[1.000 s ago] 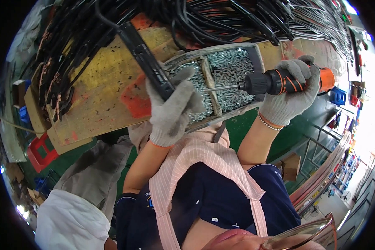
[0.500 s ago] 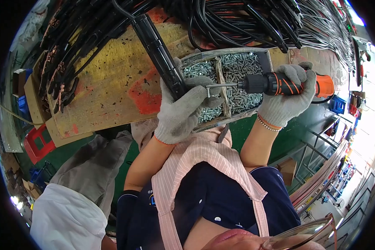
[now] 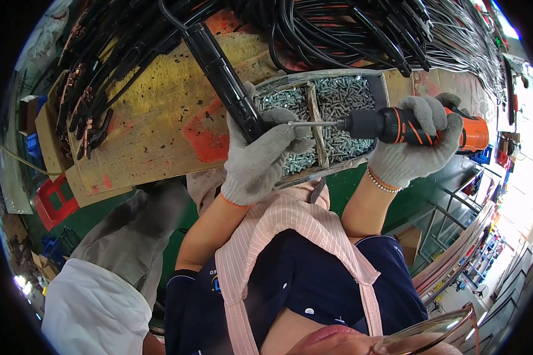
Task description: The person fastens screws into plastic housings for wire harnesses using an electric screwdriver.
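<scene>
The gloved left hand (image 3: 260, 157) grips a long black plastic handle (image 3: 222, 77); the gloved right hand (image 3: 417, 145) clasps an orange-and-black electric screwdriver (image 3: 408, 125), its bit tip hidden behind the fingers.

An assembly workshop: a worn wooden bench (image 3: 142, 136), heaps of black cables (image 3: 337, 29) and a tray of screws (image 3: 337, 106).

**Boxes and crates only, no screens**

Brown cardboard box (image 3: 48, 127) at bench's left end, open side up. Red plastic crate (image 3: 54, 200) just below it, w/ blue crates (image 3: 54, 245) further down on green floor. Blue crate (image 3: 484, 157) far right. No labels, signs or screens visible.
</scene>
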`<control>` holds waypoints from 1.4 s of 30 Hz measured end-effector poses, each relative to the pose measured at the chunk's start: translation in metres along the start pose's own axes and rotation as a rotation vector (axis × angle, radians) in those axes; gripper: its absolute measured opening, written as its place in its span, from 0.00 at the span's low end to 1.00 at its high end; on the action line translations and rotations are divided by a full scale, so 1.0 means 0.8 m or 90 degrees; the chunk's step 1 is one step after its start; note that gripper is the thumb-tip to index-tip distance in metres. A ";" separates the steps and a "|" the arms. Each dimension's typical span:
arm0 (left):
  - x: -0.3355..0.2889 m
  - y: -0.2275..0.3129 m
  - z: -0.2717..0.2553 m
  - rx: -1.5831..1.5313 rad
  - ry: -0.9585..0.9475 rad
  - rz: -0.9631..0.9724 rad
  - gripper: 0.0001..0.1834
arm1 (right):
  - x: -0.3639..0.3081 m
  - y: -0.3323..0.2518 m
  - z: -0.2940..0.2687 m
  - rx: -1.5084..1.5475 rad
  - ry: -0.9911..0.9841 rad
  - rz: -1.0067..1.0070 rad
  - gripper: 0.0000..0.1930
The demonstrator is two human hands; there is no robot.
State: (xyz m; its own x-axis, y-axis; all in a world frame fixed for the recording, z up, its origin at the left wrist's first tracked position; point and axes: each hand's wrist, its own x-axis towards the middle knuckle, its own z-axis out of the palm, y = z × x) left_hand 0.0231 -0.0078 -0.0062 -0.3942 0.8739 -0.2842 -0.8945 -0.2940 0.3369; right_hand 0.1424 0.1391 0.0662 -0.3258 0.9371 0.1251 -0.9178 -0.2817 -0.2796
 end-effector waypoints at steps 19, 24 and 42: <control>-0.003 -0.001 -0.010 -0.051 -0.041 0.014 0.47 | -0.006 -0.016 0.008 -0.008 -0.035 -0.026 0.15; -0.004 0.004 -0.002 -0.066 -0.034 -0.018 0.47 | -0.009 -0.016 0.020 -0.025 -0.014 -0.054 0.15; -0.005 0.005 -0.012 -0.170 -0.135 -0.068 0.45 | -0.009 -0.044 0.008 0.009 -0.091 -0.003 0.16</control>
State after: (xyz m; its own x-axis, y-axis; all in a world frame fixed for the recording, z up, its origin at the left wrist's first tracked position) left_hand 0.0191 -0.0158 -0.0123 -0.2678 0.9579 -0.1033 -0.9630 -0.2627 0.0600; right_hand 0.1758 0.1412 0.0813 -0.3491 0.8999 0.2616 -0.9224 -0.2806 -0.2655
